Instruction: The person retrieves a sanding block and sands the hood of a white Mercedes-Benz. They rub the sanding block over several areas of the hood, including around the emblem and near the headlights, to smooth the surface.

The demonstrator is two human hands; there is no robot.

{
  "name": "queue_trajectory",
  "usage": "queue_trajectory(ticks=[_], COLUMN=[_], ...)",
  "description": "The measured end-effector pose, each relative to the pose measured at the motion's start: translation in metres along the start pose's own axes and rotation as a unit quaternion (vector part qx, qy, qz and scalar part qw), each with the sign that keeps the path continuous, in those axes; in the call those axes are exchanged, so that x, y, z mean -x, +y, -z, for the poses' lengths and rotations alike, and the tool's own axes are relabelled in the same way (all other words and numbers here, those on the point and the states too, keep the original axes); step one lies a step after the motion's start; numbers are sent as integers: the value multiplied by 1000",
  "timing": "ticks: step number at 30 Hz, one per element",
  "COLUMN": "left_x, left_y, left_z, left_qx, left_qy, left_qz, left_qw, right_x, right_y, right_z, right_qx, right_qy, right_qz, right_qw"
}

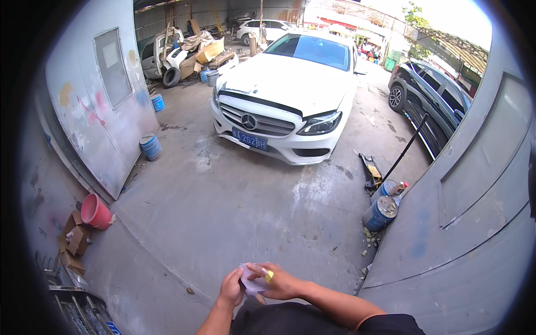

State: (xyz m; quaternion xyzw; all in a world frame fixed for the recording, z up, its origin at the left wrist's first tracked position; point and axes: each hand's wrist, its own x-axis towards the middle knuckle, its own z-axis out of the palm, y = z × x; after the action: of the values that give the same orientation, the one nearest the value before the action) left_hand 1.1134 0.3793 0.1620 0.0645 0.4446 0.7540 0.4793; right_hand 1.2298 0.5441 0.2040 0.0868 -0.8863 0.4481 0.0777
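In front of my body, low in the head view, both hands are together at a small pale lilac, sheet-like piece. My left hand is closed on its left edge. From the other side, my right hand grips it, with fingers lying over its face. A bit of yellow, like tape or a wrap, shows on a finger of the right hand. Whether the pale piece is paper or cloth I cannot tell. A white car stands ahead, its front facing me.
Blue buckets and a floor jack with a long handle stand at right by a grey metal door. At left are a red bucket, cardboard boxes and another door. A dark car is parked outside.
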Motion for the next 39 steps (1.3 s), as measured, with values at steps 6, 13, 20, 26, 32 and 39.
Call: queue_trajectory(ticks=[6, 13, 20, 26, 32, 39], left_x=[-108, -237, -414, -512, -639, -846], left_y=[58, 81, 83, 125, 140, 166], left_z=[27, 29, 38, 2, 8, 25], left_qx=[29, 94, 85, 5, -39, -182], left_qy=[-63, -82, -117, -86, -100, -69], left_qz=[81, 163, 173, 180, 122, 124], left_qw=[994, 979, 974, 980, 987, 973], right_x=[-87, -144, -202, -266, -343, -436], right_y=[40, 123, 254, 344, 425, 564], right_z=[52, 97, 145, 224, 281, 334], right_qx=[62, 51, 89, -121, -291, -163], right_qy=[-88, -14, 94, 94, 127, 207], right_qz=[-48, -76, -93, -160, -204, -239], right_qw=[993, 996, 987, 975, 926, 935])
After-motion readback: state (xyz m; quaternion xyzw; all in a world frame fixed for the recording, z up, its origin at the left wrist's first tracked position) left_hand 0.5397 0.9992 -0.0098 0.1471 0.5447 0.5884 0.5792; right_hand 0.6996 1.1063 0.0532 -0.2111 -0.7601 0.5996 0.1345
